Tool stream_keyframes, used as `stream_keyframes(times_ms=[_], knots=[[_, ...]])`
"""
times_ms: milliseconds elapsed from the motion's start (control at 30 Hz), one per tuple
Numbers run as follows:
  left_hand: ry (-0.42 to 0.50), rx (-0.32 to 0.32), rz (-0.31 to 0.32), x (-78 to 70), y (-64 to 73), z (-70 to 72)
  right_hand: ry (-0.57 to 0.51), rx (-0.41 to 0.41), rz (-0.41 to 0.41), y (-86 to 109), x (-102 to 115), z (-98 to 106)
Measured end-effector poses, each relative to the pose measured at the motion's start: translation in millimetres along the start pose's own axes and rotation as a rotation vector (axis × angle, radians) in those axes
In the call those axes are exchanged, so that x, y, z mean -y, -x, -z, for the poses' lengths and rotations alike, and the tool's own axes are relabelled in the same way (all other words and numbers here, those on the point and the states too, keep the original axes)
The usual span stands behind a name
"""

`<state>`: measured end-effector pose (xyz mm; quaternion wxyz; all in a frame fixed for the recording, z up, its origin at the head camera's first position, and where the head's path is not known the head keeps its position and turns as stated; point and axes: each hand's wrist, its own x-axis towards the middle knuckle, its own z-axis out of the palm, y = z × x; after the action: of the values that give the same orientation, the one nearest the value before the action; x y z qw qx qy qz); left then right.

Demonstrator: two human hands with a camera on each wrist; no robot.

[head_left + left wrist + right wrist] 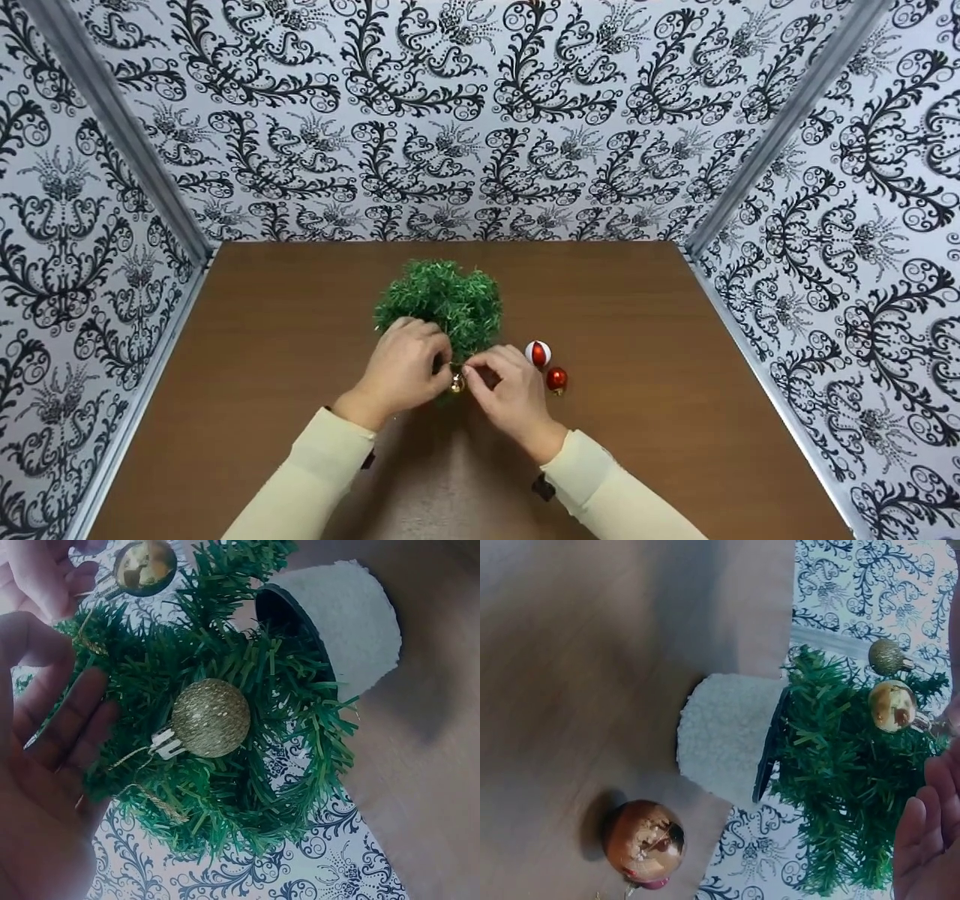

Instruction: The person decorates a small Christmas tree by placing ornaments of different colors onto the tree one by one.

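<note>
A small artificial Christmas tree (442,296) with green tinsel branches stands in a white, rough-textured pot (731,736). At its near side hangs a shiny gold bauble (457,384). My left hand (406,366) and right hand (514,390) meet just above it, each with thumb and fingertips pinching at its thin gold string. The string's exact path between the fingertips is too small to make out. On the branches beside my left palm, a glittery gold bauble (211,718) hangs by a gold cord.
Right of my right hand, a red-and-white bauble (538,353) and a red bauble (557,379) lie on the brown table (637,450). Patterned panels (480,112) with metal corner strips rise at the back and both sides.
</note>
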<state>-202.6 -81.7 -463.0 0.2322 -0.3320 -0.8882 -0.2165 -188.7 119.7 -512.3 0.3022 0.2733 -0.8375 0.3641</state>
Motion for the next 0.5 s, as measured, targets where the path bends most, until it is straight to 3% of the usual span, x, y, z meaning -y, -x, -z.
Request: stream_keyframes(times_ms=[267,500], knots=[[-0.04,-0.048,-0.019,-2.9,-4.3,-2.4,0.075,-0.063,0.039,0.6,-6.4,1.5],[-0.088,-0.112,-0.005,-3.9,-5.8,-8.0,0.091,-0.055,-0.001,0.2,-13.1,-2.4]])
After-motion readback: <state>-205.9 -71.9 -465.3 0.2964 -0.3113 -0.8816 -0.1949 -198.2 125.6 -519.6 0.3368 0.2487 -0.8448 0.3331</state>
